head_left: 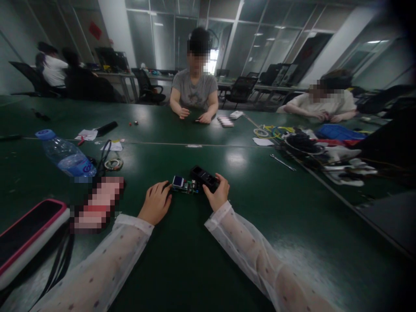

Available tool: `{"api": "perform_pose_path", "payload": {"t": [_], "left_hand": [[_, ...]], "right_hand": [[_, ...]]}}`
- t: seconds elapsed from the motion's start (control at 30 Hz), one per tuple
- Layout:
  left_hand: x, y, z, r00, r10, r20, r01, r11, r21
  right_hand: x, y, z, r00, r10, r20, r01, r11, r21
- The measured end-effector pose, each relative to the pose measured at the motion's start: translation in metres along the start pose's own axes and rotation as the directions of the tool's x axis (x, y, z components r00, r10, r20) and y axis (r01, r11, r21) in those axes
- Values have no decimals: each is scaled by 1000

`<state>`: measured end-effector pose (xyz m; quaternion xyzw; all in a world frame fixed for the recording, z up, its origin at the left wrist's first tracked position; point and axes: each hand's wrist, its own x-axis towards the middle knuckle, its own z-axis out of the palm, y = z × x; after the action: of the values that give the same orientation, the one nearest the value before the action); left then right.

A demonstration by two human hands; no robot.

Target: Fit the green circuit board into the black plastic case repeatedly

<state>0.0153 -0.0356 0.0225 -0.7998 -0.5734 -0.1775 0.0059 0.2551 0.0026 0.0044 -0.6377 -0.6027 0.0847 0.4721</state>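
On the green tabletop in front of me lies a small green circuit board (188, 187) with a little square screen at its left end. My left hand (156, 200) rests on the table to the left of it, fingers spread, with the fingertips at the board's left edge. A black plastic casing (202, 174) with openings in its face sits just behind and to the right of the board. My right hand (219, 193) holds the casing's near right end between thumb and fingers. The casing and the board appear to meet or overlap slightly.
To my left are a water bottle (66, 156), coiled wire (113, 164) and a pink-edged device (34, 229). A wrench (282, 162) and a heap of cables (305, 145) lie to the right. Across the table sits a person (195, 89); another (325, 102) sits further right.
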Motion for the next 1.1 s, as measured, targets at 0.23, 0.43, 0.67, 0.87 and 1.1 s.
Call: {"api": "perform_pose_path", "payload": {"t": [0.23,0.43,0.67,0.87,1.1], "left_hand": [[-1,-1,0,1000,-1,15,1,1000,6],[-1,1,-1,1000,0,-17,0,1000,11],[-1,-1,1,1000,7,-2,-7,1000,14],[-1,-2,3,1000,5,-13,-5,1000,7],[0,-1,1,1000,2,11,-2,1000,2]], "right_hand": [[1,-1,-2,1000,-19,-25,19,1000,3],[0,-2,-1,998,-47,-37,46,998,-38],[0,-4,-1,1000,-30,3,30,997,-73],[1,2,2,999,-35,-1,35,997,-67],[2,6,2,1000,-17,15,17,1000,4]]}}
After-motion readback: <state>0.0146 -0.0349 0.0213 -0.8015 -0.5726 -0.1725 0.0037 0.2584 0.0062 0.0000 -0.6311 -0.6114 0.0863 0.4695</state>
